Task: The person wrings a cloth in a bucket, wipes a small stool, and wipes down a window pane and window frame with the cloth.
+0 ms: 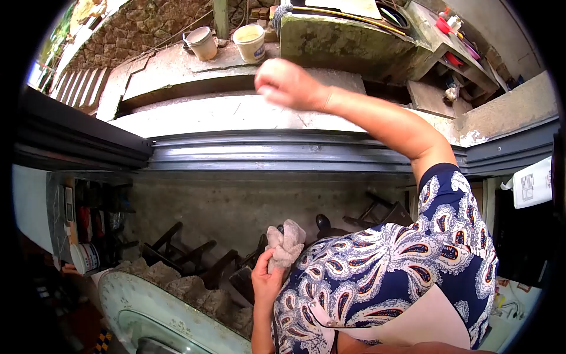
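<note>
My left hand (268, 277) is closed around a bunched greyish cloth (286, 245), held low in front of my body. My right arm reaches out over the dark metal window frame (306, 154). At its end my right hand (289, 84) is curled into a loose fist above the pale ledge (236, 115) outside. The hand is a little blurred, and whatever it may hold is hidden. Past it, a white bucket (250, 44) and a second bucket (203, 45) stand on the concrete outside.
A mossy concrete tank (348, 50) and a bench with small items (454, 41) stand outside at the right. Indoors, a glass-topped table (127, 289) is at the lower left, with dark stools (177, 248) beside it. A white package (530, 183) hangs at the far right.
</note>
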### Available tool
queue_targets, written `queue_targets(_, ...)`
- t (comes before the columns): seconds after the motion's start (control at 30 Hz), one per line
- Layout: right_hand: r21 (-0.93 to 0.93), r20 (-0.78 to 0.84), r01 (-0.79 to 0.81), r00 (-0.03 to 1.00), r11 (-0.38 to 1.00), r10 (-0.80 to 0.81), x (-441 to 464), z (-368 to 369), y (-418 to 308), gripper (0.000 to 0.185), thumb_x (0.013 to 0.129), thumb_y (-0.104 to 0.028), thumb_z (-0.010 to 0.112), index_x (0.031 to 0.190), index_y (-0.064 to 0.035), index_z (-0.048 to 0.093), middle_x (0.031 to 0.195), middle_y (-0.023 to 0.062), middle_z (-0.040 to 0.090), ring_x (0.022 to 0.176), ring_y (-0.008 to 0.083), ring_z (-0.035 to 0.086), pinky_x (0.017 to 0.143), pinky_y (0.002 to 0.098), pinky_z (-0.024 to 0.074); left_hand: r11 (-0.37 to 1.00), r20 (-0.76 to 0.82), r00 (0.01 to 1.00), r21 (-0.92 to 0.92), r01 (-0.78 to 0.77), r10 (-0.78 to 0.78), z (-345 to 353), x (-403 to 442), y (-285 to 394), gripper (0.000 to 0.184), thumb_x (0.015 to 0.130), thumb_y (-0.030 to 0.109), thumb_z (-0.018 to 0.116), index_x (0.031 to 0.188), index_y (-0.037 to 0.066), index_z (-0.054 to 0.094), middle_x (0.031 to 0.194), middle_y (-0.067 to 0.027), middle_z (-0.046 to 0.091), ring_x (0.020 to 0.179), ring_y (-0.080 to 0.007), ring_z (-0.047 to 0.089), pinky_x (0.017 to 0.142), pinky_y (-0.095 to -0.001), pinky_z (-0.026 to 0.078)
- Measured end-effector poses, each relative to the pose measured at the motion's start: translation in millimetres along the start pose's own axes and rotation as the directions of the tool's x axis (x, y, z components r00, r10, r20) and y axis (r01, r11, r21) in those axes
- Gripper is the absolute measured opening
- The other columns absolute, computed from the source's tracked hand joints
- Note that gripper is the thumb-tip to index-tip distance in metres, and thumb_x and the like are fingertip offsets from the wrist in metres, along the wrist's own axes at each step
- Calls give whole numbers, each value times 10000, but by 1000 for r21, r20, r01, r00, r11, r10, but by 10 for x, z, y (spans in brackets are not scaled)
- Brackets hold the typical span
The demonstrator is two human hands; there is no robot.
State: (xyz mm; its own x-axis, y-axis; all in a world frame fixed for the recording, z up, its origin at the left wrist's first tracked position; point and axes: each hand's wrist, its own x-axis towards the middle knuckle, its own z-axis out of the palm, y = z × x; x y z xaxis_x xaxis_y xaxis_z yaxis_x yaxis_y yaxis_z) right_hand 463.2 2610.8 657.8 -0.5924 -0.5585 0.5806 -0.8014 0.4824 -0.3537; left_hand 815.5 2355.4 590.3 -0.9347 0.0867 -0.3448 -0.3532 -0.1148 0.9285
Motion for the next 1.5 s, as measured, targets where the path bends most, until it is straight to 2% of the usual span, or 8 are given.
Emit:
queue_targets(0.07,-122,83,-111,989,986,122,-215,-107,368,179,853,-93,552,1025,-95,604,950,142,653,910,315,633,746,440,503,998,-7,1000,64,2,-2,-19,6,-13,357,876,-9,643,1220,-25,551,1157,-61,609,1036,-126,572,927,-270,451)
queue_targets(0.17,-410,375,-224,842,884,387,-486,-284,492,141,845,-86,557,932,-108,666,829,141,683,806,333,665,712,457,509,998,7,1000,70,-3,3,-35,50,-9,353,869,-17,636,1213,-25,559,1153,-63,613,1034,-126,573,924,-269,451)
queue_targets(0.37,-120,59,121,992,985,-115,-509,15,-607,151,686,-147,730,784,-108,623,1078,92,600,1105,322,543,927,499,429,996,48,999,89,6,-10,-37,119,78,361,851,-42,613,1208,-17,569,1150,-67,618,1042,-127,571,925,-271,449)
queue_targets(0.8,-267,340,155,939,951,-58,-447,283,-984,142,699,-188,633,654,-67,694,1314,139,559,1361,365,345,1107,536,278,993,186,982,116,-14,-8,-76,259,47,360,851,-35,618,1207,-13,570,1155,-67,607,1053,-129,560,926,-272,445)
queue_targets(1.17,44,413,114,903,992,-122,-823,-15,-584,167,750,-184,656,694,-28,675,1385,177,476,1358,428,317,1110,544,271,993,205,978,122,1,-26,-149,293,-134,370,842,-55,604,1209,-26,568,1162,-76,603,1058,-140,567,933,-275,445)
queue_targets(1.27,-103,408,193,903,976,-136,-892,25,-587,205,787,-195,622,725,-7,676,1416,178,451,1372,410,302,1112,528,278,992,202,979,123,7,-32,-173,281,-193,380,840,-61,600,1217,-31,563,1165,-82,605,1054,-142,571,933,-272,445)
queue_targets(1.4,-13,502,340,815,940,-288,-801,71,-529,215,763,-182,595,754,12,687,1425,186,446,1393,390,282,1131,519,252,990,192,979,130,47,-72,-148,269,-112,391,835,-43,610,1222,-33,559,1161,-91,611,1048,-154,576,930,-283,449)
queue_targets(1.5,21,531,461,747,887,-400,-798,70,-465,207,725,-191,607,750,-3,690,1403,198,465,1398,382,280,1130,513,258,936,157,987,351,-15,-43,-187,254,-131,398,827,-16,624,1218,-43,556,1155,-95,616,1041,-166,579,927,-296,450)
